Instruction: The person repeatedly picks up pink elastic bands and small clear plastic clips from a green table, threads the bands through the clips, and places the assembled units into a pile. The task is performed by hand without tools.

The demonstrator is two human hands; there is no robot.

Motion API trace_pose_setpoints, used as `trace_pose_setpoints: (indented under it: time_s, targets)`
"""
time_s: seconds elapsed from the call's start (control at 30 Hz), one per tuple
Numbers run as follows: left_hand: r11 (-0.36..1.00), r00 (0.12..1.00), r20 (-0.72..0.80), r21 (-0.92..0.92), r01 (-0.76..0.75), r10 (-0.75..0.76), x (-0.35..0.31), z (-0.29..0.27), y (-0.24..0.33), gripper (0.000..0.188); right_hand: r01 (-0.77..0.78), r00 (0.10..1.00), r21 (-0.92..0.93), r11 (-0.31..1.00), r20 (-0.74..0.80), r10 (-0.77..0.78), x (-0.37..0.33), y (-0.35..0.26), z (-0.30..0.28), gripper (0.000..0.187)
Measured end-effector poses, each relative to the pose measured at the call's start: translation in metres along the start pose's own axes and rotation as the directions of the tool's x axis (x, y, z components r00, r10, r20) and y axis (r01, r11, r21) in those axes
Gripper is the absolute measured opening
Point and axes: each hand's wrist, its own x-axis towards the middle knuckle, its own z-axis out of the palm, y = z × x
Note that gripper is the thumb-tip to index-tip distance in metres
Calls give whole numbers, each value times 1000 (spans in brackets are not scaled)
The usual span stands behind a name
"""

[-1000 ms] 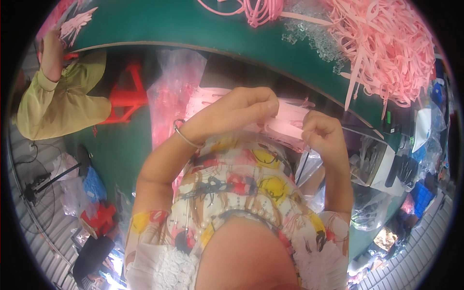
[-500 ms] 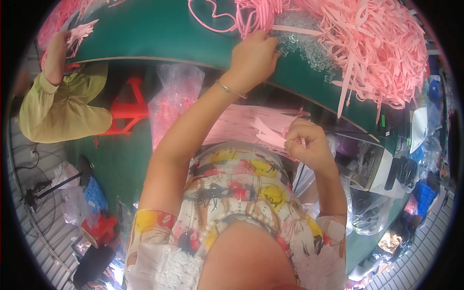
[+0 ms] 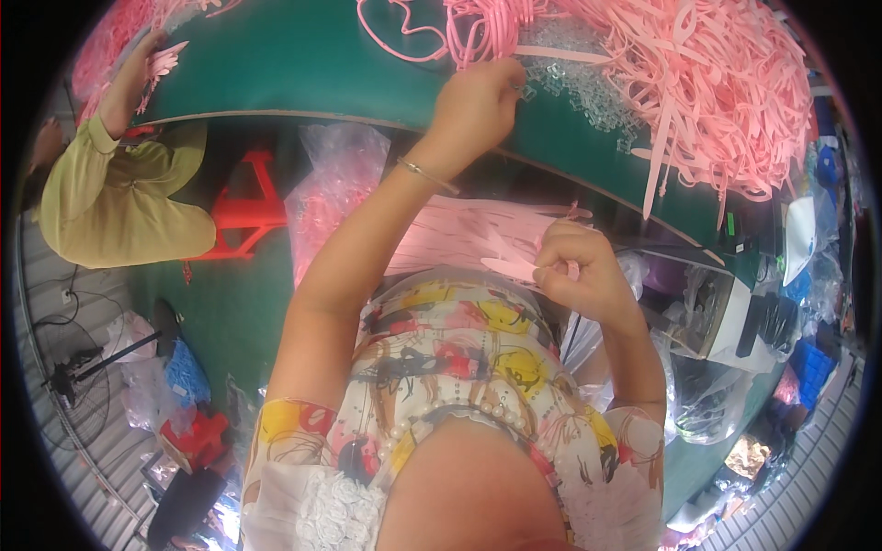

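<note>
My left hand reaches over the green table, its fingers closed at the near edge of a pile of small clear plastic clips. What lies between those fingertips, if anything, is too small to make out. Close to my body, my right hand is closed round pink flat straps, whose ends poke out to the left of the fingers. A layer of similar pink straps lies across my lap below the table edge. Just beyond my left hand is a bundle of looped pink straps.
A large tangled heap of pink straps covers the right of the green table. Past a clear bag of pink pieces stands a red stool. At left a co-worker's hand holds pink straps. An open box sits at right.
My left hand has drawn back slightly toward me and left, at the edge of the clips. My right hand has shifted slightly with its straps. The co-worker's hand at left has moved up.
</note>
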Motion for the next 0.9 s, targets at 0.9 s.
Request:
trace_pose_setpoints:
  time_s: [0.9]
  targets:
    - [297, 723, 682, -671, 679, -112, -110, -75, 57, 15, 131, 989, -209, 969, 88, -115, 17, -30, 4, 6]
